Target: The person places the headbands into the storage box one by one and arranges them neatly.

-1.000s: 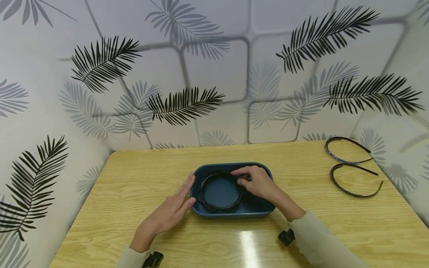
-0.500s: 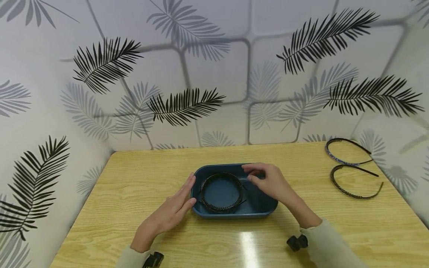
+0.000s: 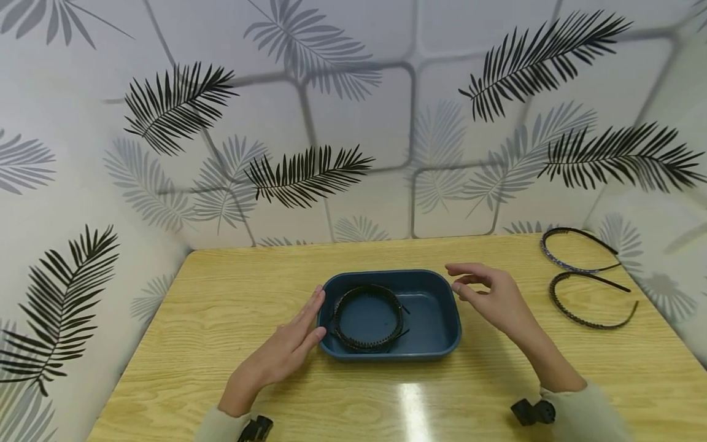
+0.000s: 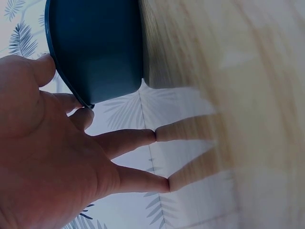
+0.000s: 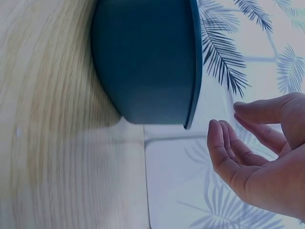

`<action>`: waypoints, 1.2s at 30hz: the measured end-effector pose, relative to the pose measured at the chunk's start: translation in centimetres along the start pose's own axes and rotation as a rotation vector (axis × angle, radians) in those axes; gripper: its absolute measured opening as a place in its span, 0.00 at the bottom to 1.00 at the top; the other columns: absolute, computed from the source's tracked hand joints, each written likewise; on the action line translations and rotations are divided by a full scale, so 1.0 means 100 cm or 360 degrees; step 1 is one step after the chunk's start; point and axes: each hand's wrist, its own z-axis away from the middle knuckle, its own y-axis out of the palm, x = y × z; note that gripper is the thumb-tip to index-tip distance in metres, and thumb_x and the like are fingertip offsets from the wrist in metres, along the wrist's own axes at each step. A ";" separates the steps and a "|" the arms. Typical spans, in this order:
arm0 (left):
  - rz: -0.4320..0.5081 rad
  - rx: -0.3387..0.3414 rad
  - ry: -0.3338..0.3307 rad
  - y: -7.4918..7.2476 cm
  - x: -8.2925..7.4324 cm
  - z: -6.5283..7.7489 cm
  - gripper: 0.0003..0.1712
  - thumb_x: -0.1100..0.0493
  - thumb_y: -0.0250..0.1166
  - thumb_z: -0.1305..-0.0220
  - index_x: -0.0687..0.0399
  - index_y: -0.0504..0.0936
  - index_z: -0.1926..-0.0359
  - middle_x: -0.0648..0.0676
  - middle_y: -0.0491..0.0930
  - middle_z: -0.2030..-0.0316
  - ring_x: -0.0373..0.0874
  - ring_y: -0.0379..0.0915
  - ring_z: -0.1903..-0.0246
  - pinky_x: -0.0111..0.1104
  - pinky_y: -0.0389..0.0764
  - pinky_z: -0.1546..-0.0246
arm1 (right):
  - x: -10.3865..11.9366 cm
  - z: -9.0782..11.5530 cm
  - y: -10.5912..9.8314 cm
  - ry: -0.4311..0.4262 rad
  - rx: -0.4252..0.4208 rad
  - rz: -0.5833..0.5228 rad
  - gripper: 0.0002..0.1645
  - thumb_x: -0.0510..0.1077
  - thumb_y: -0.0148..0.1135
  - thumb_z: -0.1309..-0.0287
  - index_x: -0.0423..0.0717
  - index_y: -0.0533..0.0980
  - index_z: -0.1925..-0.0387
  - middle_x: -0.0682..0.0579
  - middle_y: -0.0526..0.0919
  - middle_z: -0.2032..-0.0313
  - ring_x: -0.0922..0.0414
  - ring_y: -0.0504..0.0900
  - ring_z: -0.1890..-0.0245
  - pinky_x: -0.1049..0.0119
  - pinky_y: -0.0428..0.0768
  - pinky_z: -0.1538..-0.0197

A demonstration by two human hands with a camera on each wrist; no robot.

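A dark blue rectangular bin (image 3: 433, 313) sits on the wooden table, with several black toothed headbands (image 3: 399, 319) stacked in a ring in its left part. My left hand (image 3: 284, 350) rests against the bin's left end, fingers extended. In the left wrist view its thumb and forefinger meet the bin's rim (image 4: 71, 88), while two other fingertips touch the tabletop. My right hand (image 3: 497, 301) hovers just right of the bin, holding nothing. The right wrist view shows its loosely bent fingers (image 5: 224, 148) and a gap between thumb and fingertips, apart from the bin wall (image 5: 147, 62).
Two more headbands lie at the table's right side: a blue-patterned headband (image 3: 558, 261) farther back and a black toothed headband (image 3: 569, 313) in front of it. A leaf-patterned wall covering (image 3: 381, 202) rises behind the wooden table (image 3: 248, 288) and at both sides.
My right hand has left the headbands inside the bin and moved right, past the bin's right end, with nothing in it. The left hand has kept its place.
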 end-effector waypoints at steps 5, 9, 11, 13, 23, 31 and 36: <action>0.0000 0.0008 -0.0011 -0.001 0.000 0.000 0.38 0.49 0.46 0.16 0.46 0.39 0.16 0.43 0.33 0.18 0.48 0.37 0.21 0.76 0.47 0.36 | -0.004 0.009 -0.012 -0.0024 -0.0077 0.0016 0.20 0.38 0.65 0.30 0.43 0.81 0.38 0.43 0.84 0.44 0.62 0.85 0.53 0.65 0.86 0.59; 0.0002 0.0013 -0.0036 -0.001 0.000 0.000 0.38 0.50 0.46 0.16 0.45 0.39 0.16 0.42 0.32 0.19 0.48 0.38 0.21 0.79 0.45 0.39 | -0.009 0.018 -0.021 -0.0016 -0.0136 0.0066 0.20 0.40 0.65 0.29 0.43 0.80 0.38 0.46 0.84 0.45 0.66 0.84 0.54 0.68 0.85 0.59; 0.0001 0.0015 -0.0041 -0.001 0.000 0.000 0.38 0.50 0.46 0.16 0.44 0.39 0.16 0.42 0.32 0.19 0.49 0.39 0.21 0.79 0.45 0.39 | -0.012 0.023 -0.025 0.0000 -0.0166 0.0115 0.21 0.40 0.65 0.29 0.44 0.80 0.38 0.47 0.84 0.46 0.68 0.84 0.56 0.69 0.84 0.61; -0.0008 0.0016 -0.0041 -0.001 0.001 0.000 0.38 0.49 0.46 0.16 0.44 0.39 0.16 0.42 0.32 0.18 0.49 0.39 0.21 0.78 0.46 0.39 | -0.015 0.027 -0.029 0.0023 -0.0186 0.0167 0.21 0.41 0.65 0.29 0.44 0.79 0.37 0.48 0.84 0.47 0.71 0.83 0.56 0.70 0.84 0.62; 0.0005 0.0023 -0.0029 0.000 0.000 0.000 0.38 0.47 0.45 0.16 0.45 0.38 0.16 0.49 0.34 0.18 0.49 0.38 0.21 0.78 0.45 0.38 | -0.034 0.053 -0.053 0.0168 -0.0244 0.0196 0.23 0.45 0.65 0.28 0.42 0.78 0.36 0.73 0.80 0.47 0.76 0.80 0.55 0.73 0.82 0.60; 0.0001 0.0030 -0.0048 0.000 0.001 0.002 0.38 0.48 0.45 0.16 0.44 0.37 0.16 0.46 0.32 0.18 0.48 0.38 0.21 0.78 0.46 0.38 | -0.058 0.079 -0.078 0.0206 -0.0346 -0.0495 0.22 0.31 0.62 0.31 0.44 0.80 0.38 0.68 0.84 0.48 0.71 0.84 0.53 0.68 0.85 0.58; -0.0001 0.0027 -0.0059 0.000 0.002 0.001 0.38 0.48 0.46 0.16 0.43 0.37 0.16 0.46 0.33 0.18 0.49 0.39 0.21 0.79 0.46 0.40 | -0.067 0.087 -0.092 0.0234 -0.0470 -0.0753 0.21 0.28 0.63 0.33 0.46 0.82 0.42 0.62 0.86 0.53 0.68 0.86 0.55 0.68 0.85 0.61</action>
